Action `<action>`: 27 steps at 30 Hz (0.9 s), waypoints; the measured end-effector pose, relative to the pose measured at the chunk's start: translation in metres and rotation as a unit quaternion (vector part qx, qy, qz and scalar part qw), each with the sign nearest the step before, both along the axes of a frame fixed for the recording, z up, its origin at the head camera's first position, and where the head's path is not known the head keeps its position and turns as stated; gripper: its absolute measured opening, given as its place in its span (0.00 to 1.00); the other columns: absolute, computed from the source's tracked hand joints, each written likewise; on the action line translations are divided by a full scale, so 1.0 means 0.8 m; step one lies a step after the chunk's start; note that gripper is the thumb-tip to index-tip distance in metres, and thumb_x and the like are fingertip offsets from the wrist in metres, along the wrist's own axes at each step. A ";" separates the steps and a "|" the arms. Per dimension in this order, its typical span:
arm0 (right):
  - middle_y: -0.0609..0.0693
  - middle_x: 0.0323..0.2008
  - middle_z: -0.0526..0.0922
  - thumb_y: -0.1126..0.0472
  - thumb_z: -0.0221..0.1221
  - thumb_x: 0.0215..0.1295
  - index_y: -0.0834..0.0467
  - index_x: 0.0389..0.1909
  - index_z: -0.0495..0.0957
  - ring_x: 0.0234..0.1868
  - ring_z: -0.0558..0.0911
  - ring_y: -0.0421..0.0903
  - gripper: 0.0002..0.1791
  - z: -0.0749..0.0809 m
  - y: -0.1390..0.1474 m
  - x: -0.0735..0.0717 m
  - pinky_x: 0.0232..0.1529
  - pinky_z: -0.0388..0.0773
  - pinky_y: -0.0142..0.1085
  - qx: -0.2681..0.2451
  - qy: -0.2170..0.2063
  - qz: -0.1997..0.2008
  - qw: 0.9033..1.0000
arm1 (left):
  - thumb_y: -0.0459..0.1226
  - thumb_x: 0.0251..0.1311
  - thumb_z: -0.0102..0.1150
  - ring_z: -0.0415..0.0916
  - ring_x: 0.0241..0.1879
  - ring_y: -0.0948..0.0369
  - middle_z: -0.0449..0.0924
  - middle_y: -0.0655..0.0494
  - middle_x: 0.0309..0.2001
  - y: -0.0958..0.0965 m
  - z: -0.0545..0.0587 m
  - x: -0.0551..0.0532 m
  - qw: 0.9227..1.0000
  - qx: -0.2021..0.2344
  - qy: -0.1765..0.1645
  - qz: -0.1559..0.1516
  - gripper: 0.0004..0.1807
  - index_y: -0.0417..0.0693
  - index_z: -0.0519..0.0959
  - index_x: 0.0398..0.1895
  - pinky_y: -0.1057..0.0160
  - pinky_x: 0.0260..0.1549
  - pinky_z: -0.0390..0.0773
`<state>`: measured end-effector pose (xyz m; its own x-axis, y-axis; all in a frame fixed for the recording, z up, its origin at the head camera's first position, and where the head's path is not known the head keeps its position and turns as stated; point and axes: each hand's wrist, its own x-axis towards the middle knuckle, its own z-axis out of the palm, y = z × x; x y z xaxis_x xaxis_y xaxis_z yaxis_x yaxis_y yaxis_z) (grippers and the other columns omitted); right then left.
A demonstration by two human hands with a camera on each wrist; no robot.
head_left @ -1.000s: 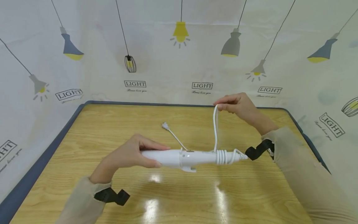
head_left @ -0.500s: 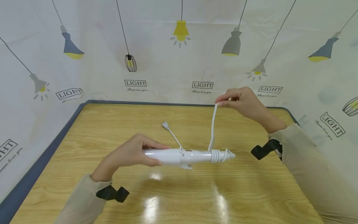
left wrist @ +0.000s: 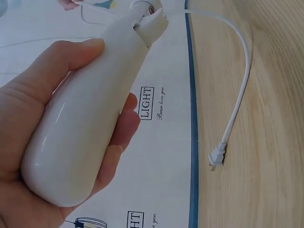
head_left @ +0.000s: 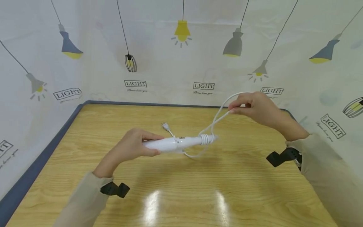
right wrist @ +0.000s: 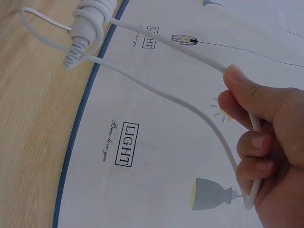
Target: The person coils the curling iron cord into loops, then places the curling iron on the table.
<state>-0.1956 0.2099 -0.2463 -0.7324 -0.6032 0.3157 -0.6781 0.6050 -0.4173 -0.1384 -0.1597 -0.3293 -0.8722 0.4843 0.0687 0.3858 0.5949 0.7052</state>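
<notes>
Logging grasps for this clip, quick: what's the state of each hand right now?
Left hand: closed around the white appliance, at its thick rounded end.
Right hand: closed, pinching the white cord.

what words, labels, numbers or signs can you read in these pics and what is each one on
"LIGHT": inside boxes repeated across the backdrop.
"love you": script under the boxes; the word before it is too small to read surely.
White appliance: no readable text; its dark mark is too small to make out.
Plug: no readable text.
</notes>
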 end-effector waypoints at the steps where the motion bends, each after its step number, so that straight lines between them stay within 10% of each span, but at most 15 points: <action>1: 0.40 0.24 0.78 0.65 0.64 0.54 0.56 0.31 0.85 0.14 0.60 0.38 0.05 0.000 0.002 0.002 0.17 0.59 0.29 0.002 0.002 0.004 1.000 | 0.40 0.44 0.71 0.76 0.32 0.63 0.82 0.52 0.41 -0.002 0.002 0.000 1.000 -0.002 0.005 0.007 0.21 0.50 0.82 0.46 0.64 0.27 0.76; 10: 0.38 0.21 0.72 0.61 0.63 0.56 0.51 0.36 0.84 0.16 0.64 0.36 0.07 0.013 0.008 0.024 0.17 0.62 0.30 0.094 -0.014 0.003 0.995 | 0.39 0.45 0.71 0.76 0.35 0.58 0.80 0.49 0.44 -0.016 0.010 -0.001 0.998 0.007 0.010 0.057 0.22 0.51 0.81 0.48 0.62 0.28 0.76; 20: 0.39 0.16 0.72 0.52 0.58 0.62 0.51 0.37 0.83 0.15 0.68 0.38 0.09 0.019 0.029 0.030 0.20 0.69 0.32 0.160 -0.122 -0.027 0.979 | 0.40 0.45 0.71 0.77 0.36 0.57 0.80 0.48 0.45 -0.027 0.013 0.002 0.997 0.045 0.005 0.067 0.22 0.50 0.81 0.48 0.61 0.30 0.77; 27: 0.38 0.13 0.60 0.49 0.61 0.58 0.46 0.21 0.76 0.15 0.60 0.35 0.10 0.018 0.052 0.028 0.21 0.59 0.31 0.203 -0.075 -0.031 0.976 | 0.41 0.45 0.71 0.77 0.37 0.57 0.80 0.48 0.45 -0.032 0.016 0.003 0.996 0.058 0.001 0.068 0.22 0.50 0.81 0.48 0.61 0.30 0.77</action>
<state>-0.1730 0.2511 -0.2317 -0.7912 -0.6092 -0.0544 -0.5843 0.7792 -0.2268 -0.1364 -0.1850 -0.3166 -0.9292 0.3503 0.1180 0.3079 0.5570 0.7713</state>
